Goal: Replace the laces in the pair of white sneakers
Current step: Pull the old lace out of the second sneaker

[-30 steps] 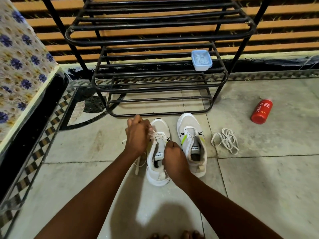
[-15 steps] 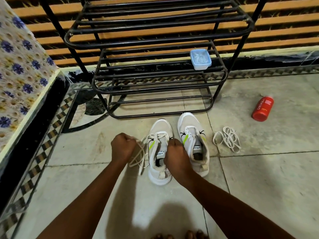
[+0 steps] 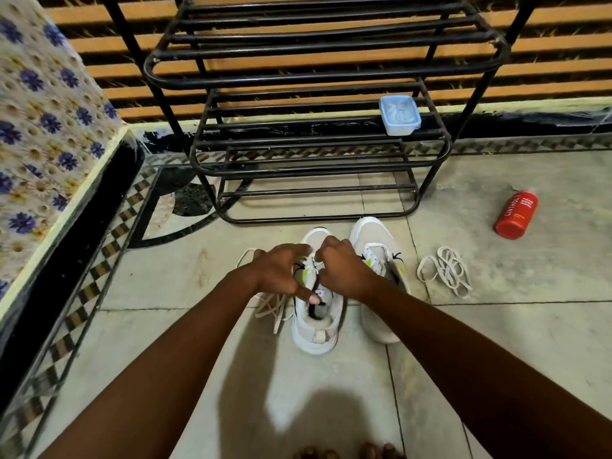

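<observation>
Two white sneakers stand side by side on the floor tiles. Both my hands are over the left sneaker (image 3: 316,329). My left hand (image 3: 281,270) lies across its eyelets with the thumb down on the tongue. The sneaker's white lace (image 3: 270,308) runs under this hand and trails onto the floor to the left. My right hand (image 3: 344,270) is curled and pinches the lace near the upper eyelets. The right sneaker (image 3: 372,235) has no lace and is partly hidden by my right wrist. A loose bundle of white lace (image 3: 445,271) lies to its right.
A black metal shoe rack (image 3: 314,180) stands just beyond the sneakers, with a blue-lidded plastic box (image 3: 400,115) on a shelf. A red bottle (image 3: 516,215) lies on the floor at right. A flower-patterned ledge (image 3: 49,134) runs along the left. My toes (image 3: 347,453) show at the bottom edge.
My left hand has come back from the left of the sneaker to over its eyelets. My right hand has moved up toward the toe, meeting the left hand.
</observation>
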